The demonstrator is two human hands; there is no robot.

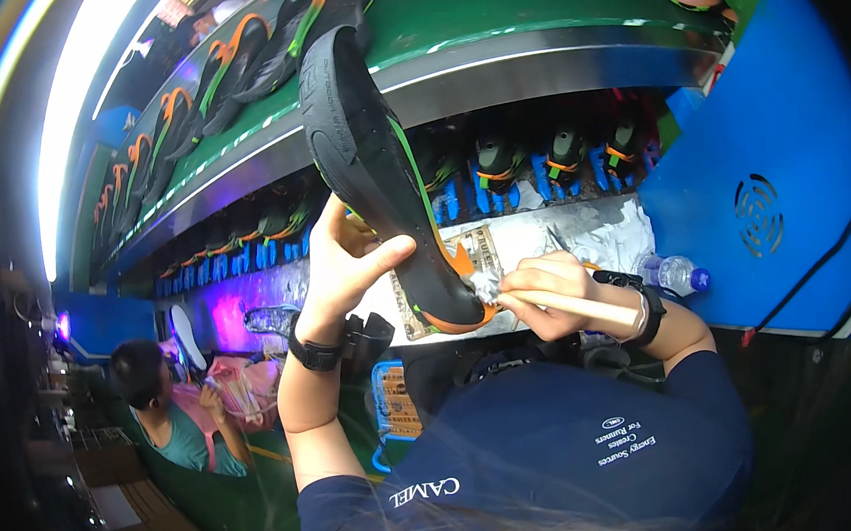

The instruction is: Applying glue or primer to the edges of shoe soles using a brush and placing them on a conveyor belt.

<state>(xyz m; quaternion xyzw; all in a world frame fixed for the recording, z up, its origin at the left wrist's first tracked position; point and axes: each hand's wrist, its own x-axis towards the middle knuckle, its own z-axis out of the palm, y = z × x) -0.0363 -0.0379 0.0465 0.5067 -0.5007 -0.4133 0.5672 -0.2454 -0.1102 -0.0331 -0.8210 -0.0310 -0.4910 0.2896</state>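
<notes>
My left hand (351, 265) grips a black sandal (373, 173) around its middle, thumb against one side. The sandal is tilted, with its patterned toe end up and its heel end low, and green and orange strips run along its edges. In my right hand (555, 279) is a brush (590, 308) with a thick pale handle. Its whitish tip meets the sandal near the orange strap (460, 260) by the heel. Whether the bristles carry anything cannot be made out. Beneath both hands lies a worktop with a whitish, smeared covering (591, 233).
Ahead runs a green conveyor belt (521, 30) with a steel edge, carrying a row of sandals (227, 74). Below it, more sandals (497, 157) sit on blue holders. A water bottle (672, 274) and blue machine (740, 140) are at right. A person (184, 406) sits at lower left.
</notes>
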